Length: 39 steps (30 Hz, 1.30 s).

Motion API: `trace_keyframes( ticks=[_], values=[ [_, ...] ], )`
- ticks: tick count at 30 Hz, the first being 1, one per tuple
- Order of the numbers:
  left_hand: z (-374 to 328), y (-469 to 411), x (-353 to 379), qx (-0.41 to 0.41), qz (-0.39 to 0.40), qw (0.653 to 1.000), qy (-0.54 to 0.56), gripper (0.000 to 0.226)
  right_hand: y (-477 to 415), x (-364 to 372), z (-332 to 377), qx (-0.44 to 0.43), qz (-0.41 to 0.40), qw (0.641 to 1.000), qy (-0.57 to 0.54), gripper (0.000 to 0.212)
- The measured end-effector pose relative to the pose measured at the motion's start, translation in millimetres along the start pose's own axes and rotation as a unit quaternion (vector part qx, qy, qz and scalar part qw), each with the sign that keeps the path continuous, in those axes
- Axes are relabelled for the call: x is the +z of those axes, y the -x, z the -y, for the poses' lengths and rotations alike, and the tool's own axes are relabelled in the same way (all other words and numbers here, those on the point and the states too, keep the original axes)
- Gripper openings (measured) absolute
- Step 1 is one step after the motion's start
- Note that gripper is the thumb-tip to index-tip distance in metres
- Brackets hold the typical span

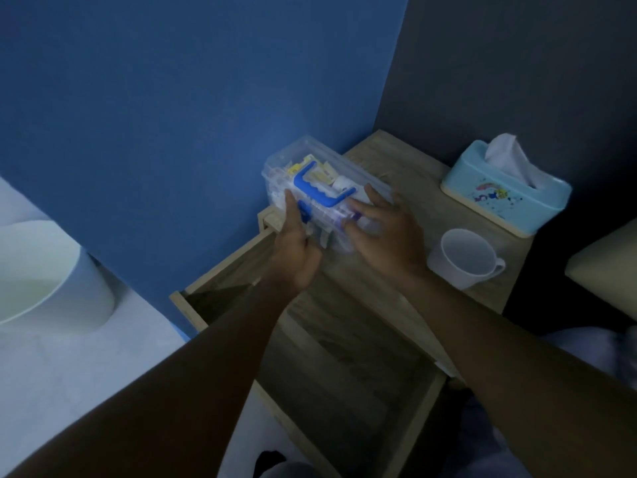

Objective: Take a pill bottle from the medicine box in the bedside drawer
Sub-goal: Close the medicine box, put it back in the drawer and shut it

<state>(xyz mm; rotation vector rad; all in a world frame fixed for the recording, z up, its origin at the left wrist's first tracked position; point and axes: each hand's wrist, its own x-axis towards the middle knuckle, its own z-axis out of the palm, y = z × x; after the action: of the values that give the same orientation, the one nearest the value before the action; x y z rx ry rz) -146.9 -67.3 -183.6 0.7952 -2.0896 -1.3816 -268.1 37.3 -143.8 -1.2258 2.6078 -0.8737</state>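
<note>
Both forearms are reaching over the open drawer (344,357), w/ left hand (294,250) & right hand (386,236) gripping the clear medicine box (320,174) from either side, fingers curled on its walls. Box w/ blue handle (317,191) is sitting tilted at the surface (406,174) edge; pill bottle can't be made out inside. Mug (462,257) & tissue box (506,191) are sitting right of the right hand.

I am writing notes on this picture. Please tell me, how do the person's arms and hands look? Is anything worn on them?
Both forearms are bare as far as the picture shows: no sleeves in view. The left hand and the right hand wear no gloves. I see no watch, bracelet or ring, though the dim light could hide a small one.
</note>
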Motion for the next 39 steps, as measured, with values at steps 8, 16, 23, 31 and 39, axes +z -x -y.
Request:
trace_keyframes(
  ticks=[8, 16, 23, 31, 39],
  values=[
    [-6, -60, -35, -0.064, -0.127, 0.988, -0.067, 0.060, -33, -25, 7, 0.235, -0.071, 0.942, -0.227, 0.048],
    [0, -101, -46, -0.181, -0.119, 0.974, -0.067, 0.055, -48, -19, 3, 0.328, -0.016, 0.902, -0.279, 0.062],
    [-16, -84, -77, -0.184, -0.127, 0.975, -0.012, 0.045, -26, -37, 10, 0.366, -0.005, 0.840, -0.401, 0.053],
    [-43, -14, -105, -0.195, -0.127, 0.972, 0.021, 0.073, 50, -46, 21, 0.344, -0.021, 0.841, -0.418, 0.032],
    [-31, 69, -99, -0.226, -0.075, 0.969, -0.060, 0.055, 139, -37, 19, 0.334, -0.018, 0.843, -0.421, 0.052]
  ],
)
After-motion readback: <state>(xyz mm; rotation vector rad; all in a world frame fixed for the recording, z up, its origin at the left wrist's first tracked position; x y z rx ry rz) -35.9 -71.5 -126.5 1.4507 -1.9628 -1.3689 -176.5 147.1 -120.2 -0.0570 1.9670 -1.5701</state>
